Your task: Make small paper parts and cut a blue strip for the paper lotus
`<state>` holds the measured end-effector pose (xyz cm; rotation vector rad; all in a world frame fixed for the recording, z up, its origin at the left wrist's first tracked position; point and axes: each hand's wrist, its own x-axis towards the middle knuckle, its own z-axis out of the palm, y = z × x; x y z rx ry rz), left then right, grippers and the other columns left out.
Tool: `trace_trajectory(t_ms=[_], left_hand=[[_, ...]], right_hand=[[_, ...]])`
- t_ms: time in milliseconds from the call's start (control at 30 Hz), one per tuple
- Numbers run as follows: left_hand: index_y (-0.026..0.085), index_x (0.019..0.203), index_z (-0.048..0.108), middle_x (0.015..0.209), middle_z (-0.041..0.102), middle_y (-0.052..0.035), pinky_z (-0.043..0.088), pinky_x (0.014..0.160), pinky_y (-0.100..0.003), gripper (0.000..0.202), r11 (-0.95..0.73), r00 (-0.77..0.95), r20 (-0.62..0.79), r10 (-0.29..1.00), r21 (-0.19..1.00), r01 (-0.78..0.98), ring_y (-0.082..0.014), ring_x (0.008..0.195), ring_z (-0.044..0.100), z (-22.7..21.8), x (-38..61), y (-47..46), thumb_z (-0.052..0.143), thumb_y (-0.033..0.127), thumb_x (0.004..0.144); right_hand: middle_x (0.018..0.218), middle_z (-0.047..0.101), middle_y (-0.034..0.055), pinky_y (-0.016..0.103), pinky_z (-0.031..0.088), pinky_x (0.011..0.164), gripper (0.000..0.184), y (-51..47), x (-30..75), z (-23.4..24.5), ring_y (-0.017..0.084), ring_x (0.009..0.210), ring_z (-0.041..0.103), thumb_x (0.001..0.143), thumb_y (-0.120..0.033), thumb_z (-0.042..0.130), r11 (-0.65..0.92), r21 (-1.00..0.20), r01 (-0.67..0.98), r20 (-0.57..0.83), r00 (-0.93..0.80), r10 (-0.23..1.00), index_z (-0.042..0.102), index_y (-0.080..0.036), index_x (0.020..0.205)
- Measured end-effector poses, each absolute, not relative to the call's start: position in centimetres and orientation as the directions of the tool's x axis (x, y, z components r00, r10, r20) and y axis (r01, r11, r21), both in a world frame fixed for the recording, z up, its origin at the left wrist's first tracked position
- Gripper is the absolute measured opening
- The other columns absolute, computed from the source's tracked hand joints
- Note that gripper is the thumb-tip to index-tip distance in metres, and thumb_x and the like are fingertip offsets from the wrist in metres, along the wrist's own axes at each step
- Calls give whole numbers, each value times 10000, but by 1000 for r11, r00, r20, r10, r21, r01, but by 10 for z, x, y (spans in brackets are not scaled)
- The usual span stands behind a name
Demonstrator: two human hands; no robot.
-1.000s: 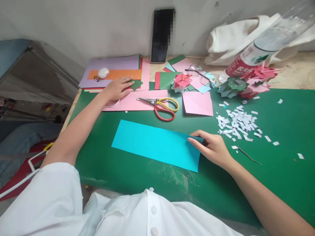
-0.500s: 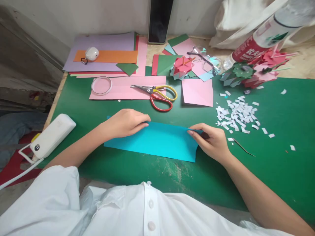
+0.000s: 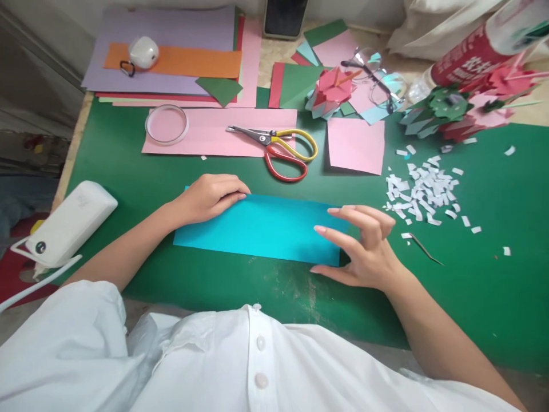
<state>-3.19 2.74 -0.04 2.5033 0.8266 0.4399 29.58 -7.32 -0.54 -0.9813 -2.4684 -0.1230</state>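
A bright blue sheet of paper (image 3: 266, 232) lies lengthwise in front of me on the green tabletop. My left hand (image 3: 212, 197) rests on its upper left edge, fingers closed together with thumb and forefinger at the paper. Over the right end of the sheet is my right hand (image 3: 360, 240), open, with thumb and fingers spread and nothing between them. Beyond the sheet, scissors (image 3: 274, 146) with one yellow and one red handle lie partly on a pink paper strip (image 3: 206, 129), and a roll of clear tape (image 3: 166, 124) sits on that strip's left end.
White paper scraps (image 3: 424, 189) are heaped at right, near a thin metal tool (image 3: 426, 250). A white power bank (image 3: 75, 220) with a cable stands at left. Folded paper flowers (image 3: 454, 109), a bottle (image 3: 467, 60), glasses (image 3: 373, 80) and stacked coloured paper (image 3: 171, 28) line the back.
My right hand has let go of the blue paper's upper right edge and opened, coming down over its right end. The left hand stays on the paper. The view has tilted down slightly.
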Motion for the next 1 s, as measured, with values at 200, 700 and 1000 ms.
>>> trace_trajectory(t_ms=[200, 700, 1000], left_hand=[[149, 1002, 690, 929, 744, -42, 501, 708, -213, 254, -800, 800, 243, 549, 429, 419, -131, 810, 699, 2, -33, 26, 450, 234, 1002], [212, 1054, 707, 956, 749, -26, 420, 564, -235, 356, -787, 767, 188, 614, 222, 575, -125, 750, 696, -1, -28, 18, 361, 294, 1025], [207, 1034, 709, 957, 755, -33, 462, 643, -239, 328, -718, 715, 177, 676, 376, 586, -149, 866, 714, -5, -24, 20, 393, 292, 1010]], right_hand=[[1190, 631, 130, 433, 452, 914, 476, -74, 294, -4, 293, 1103, 610, 920, -362, 616, 587, -157, 794, 507, -445, 738, 462, -224, 1349], [1096, 727, 57, 335, 542, 864, 266, -76, 286, 2, 202, 1051, 679, 886, -328, 688, 893, -109, 436, 377, -813, 443, 657, -196, 1115], [1135, 730, 96, 324, 586, 829, 303, -77, 288, 6, 213, 1071, 698, 877, -290, 704, 909, 3, 416, 386, -840, 383, 667, -161, 1148]])
